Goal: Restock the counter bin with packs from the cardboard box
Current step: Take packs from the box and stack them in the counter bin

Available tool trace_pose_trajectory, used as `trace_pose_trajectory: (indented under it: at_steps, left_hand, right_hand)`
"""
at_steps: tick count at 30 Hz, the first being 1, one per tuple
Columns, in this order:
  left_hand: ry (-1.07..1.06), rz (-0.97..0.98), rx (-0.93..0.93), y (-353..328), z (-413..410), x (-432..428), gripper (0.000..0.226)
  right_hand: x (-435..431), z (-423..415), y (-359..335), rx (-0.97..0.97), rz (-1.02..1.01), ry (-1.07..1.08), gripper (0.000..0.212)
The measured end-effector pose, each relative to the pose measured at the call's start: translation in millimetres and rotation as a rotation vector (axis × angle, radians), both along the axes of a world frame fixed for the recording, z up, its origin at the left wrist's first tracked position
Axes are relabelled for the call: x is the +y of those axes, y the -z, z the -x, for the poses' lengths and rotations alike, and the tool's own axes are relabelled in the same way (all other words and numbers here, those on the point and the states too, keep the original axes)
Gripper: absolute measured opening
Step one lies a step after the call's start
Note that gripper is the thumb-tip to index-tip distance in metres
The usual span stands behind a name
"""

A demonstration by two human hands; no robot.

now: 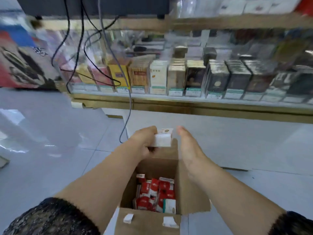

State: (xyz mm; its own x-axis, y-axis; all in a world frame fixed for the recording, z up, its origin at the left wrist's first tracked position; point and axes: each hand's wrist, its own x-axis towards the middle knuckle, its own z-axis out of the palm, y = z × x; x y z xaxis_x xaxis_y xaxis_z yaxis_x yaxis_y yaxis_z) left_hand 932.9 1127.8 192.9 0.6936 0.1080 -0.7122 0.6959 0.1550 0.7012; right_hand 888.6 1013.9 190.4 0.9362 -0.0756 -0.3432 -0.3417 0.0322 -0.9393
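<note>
The left hand point(142, 143) covers part of the white rectangular pack point(163, 141). The brown cardboard box point(186, 192) runs off the bottom edge. Green-and-white price labels point(176, 92) blur unreadably.

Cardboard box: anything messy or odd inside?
The packs in the cardboard box lie jumbled, tilted every which way rather than stacked in rows. Torn white tape scraps cling to its near flap.

A shop — a glass showcase point(186, 65) holds rows of packs point(158, 74) upright, each with a price tag point(176, 92) below, above a tiled floor point(50, 133).
</note>
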Motion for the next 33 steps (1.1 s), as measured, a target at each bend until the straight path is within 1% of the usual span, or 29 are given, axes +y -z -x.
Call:
trace_pose_trajectory:
  at_steps: [1,2,5,7,8,10,12,16,21,23,26,29,33]
  left_hand:
    - [-0.002,0.017,-0.029,-23,1,3,0.009]
    - [-0.009,0.015,-0.047,-49,2,5,0.008]
    - [-0.039,0.078,-0.107,-126,10,8,0.012]
    - [-0.034,0.11,-0.156,-181,19,7,0.012]
    - [-0.035,0.117,-0.191,-208,22,6,0.016]
    - [-0.021,0.116,-0.255,-257,24,4,0.031]
    - [0.008,0.113,-0.311,-305,28,-2,0.035]
    - [0.033,0.166,-0.426,-390,34,-20,0.014]
    - [0.089,0.258,-0.541,-456,30,-32,0.004]
    - [0.118,0.271,-0.538,-473,22,-32,0.01]
    - [0.151,0.299,-0.54,-491,2,-33,0.028]
    - [0.194,0.267,-0.581,-504,-26,-35,0.04]
    - [0.228,0.277,-0.592,-509,-55,-41,0.046]
  right_hand:
    - [-4,2,-25,-0.067,0.011,-0.015,0.051]
    - [-9,6,-53,-0.111,0.051,-0.032,0.051]
    - [-20,16,-141,-0.235,0.28,-0.128,0.069]
    - [-27,25,-191,-0.385,0.438,-0.196,0.078]
    - [-29,28,-214,-0.454,0.528,-0.231,0.082]
    - [-35,30,-258,-0.584,0.699,-0.272,0.089]
    - [-39,30,-301,-0.696,0.85,-0.284,0.091]
    - [-45,23,-375,-0.871,1.07,-0.246,0.082]
    - [-57,11,-439,-1.085,1.305,-0.128,0.056]
    - [-63,2,-456,-1.105,1.386,-0.129,0.049]
    - [-70,-15,-478,-1.108,1.406,-0.099,0.046]
    - [-86,-40,-491,-1.0,1.424,-0.015,0.045]
    - [-117,-74,-491,-0.829,1.461,0.1,0.045]
